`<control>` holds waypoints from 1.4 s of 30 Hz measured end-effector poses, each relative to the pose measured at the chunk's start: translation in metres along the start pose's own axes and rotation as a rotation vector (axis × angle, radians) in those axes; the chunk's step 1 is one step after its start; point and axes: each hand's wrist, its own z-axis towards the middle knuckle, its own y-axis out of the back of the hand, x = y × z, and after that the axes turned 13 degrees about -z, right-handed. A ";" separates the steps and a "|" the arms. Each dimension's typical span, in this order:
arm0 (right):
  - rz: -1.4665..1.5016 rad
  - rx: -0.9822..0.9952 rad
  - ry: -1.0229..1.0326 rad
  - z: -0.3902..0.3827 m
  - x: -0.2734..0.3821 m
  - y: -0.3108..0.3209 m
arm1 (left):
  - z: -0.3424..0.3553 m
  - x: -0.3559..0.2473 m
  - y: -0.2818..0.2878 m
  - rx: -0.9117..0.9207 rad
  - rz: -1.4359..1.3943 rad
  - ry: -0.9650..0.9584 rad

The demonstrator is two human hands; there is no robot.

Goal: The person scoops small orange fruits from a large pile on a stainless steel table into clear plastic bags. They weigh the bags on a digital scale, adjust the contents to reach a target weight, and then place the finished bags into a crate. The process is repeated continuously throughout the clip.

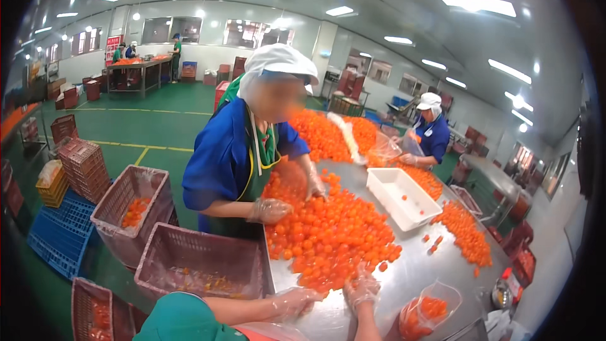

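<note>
Orange fruit fwd of R fingers

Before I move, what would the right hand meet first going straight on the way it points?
The near edge of the orange pile. The fingertips of the right hand look right up against it, though from this view I can't tell whether they already touch.
</note>
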 end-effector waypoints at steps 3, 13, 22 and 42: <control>0.005 0.031 -0.016 -0.006 -0.008 -0.004 | -0.008 0.002 -0.011 -0.040 -0.025 0.061; -0.094 -0.037 0.026 -0.007 -0.019 -0.020 | -0.002 0.008 -0.010 -0.058 -0.051 0.027; -0.065 -0.041 0.033 -0.007 -0.021 -0.023 | -0.010 -0.002 -0.018 -0.059 -0.081 0.021; -0.058 -0.003 0.014 -0.004 -0.019 -0.020 | 0.000 0.004 -0.008 -0.097 -0.077 0.049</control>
